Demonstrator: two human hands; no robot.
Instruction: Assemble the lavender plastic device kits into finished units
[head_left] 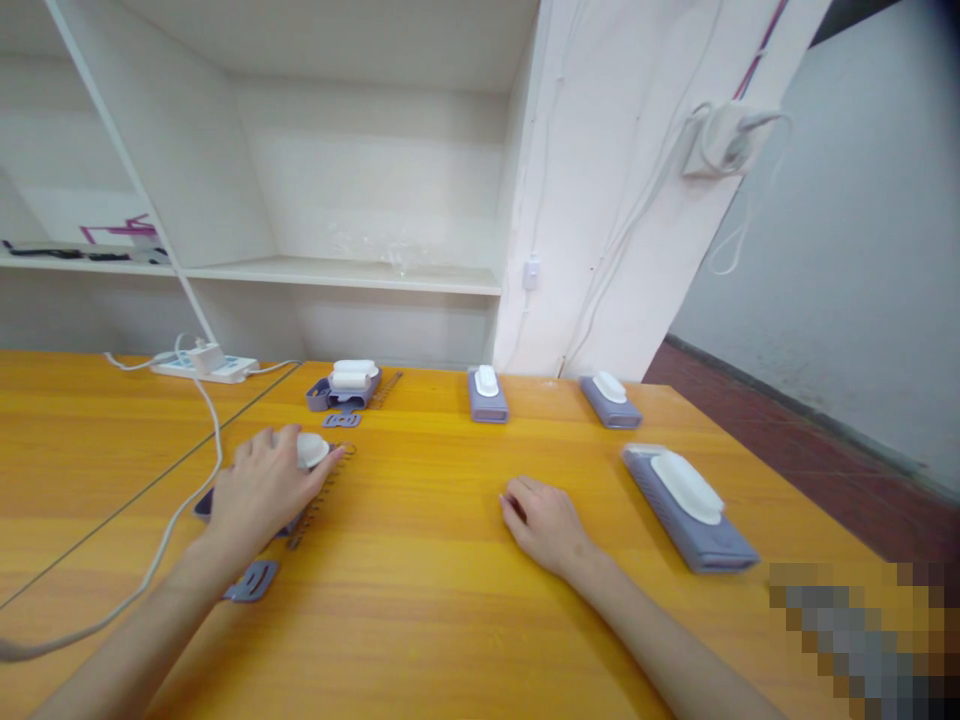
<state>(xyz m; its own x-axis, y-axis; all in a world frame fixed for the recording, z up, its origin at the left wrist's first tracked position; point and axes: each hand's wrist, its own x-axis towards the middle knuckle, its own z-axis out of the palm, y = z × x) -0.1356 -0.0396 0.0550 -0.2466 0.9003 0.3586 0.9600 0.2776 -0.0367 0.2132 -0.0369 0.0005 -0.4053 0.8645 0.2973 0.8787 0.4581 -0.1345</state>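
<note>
Our left grip (pixel 262 490) clasps the white cap (pixel 311 450) on the purple case (pixel 204 503). Our right grip (pixel 544 522) lies released on the surface (pixel 420 600).

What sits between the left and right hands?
Head view: a toothed brown strip beside the left hand, then bare orange table up to the right hand.

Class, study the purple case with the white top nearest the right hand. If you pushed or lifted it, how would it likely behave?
The case lies flat and low on the smooth table, so it would probably slide, not tip or roll. It looks like moulded plastic: likely stiff and fairly light. Its domed white top may offer a slippery grip.
</note>
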